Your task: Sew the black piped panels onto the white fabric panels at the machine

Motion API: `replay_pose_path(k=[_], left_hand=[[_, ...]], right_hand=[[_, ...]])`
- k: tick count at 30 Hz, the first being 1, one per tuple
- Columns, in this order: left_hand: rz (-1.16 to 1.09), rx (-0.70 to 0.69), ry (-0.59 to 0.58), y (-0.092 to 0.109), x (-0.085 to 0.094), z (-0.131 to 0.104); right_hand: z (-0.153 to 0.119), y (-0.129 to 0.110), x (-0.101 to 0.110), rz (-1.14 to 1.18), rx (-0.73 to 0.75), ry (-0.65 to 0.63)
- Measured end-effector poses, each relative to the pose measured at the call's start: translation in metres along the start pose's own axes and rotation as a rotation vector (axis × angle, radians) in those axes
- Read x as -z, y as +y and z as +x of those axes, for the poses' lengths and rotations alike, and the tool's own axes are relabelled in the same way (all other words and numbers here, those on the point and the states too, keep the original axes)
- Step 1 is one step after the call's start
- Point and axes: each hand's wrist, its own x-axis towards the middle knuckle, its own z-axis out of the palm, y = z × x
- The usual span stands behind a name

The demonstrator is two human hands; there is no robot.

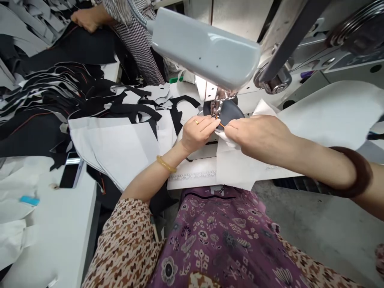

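In the head view, the dark fabric (230, 113) is pressed flat by the left hand (200, 131); its edge is pinched in the right hand's (260, 138) grip.

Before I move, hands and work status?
Left hand on orange cord, dark fabric, close beside metal foot. Right hand at cord too. White sheets off left.

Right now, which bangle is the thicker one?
The dark brown bangle on the right arm; the bangle on the left arm is yellowish and much thinner.
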Motion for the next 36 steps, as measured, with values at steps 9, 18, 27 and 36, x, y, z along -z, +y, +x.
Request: replay_pose_path(k=[9, 18, 27, 36], left_hand=[[-0.022, -0.052, -0.176, -0.015, 0.004, 0.025], [-0.043, -0.104, -0.187, -0.019, 0.011, 0.029], [0.043, -0.106, -0.016, 0.005, 0.002, 0.0], [-0.077, 0.007, 0.182, -0.008, -0.008, 0.001]], right_hand=[[0.017, 0.014, 0.023, -0.004, -0.13, -0.04], [0.015, -0.016, 0.02, -0.106, -0.055, -0.022], [-0.007, -0.028, -0.018, -0.142, 0.03, 0.165], [0.013, -0.038, -0.01, -0.153, -0.064, 0.156]])
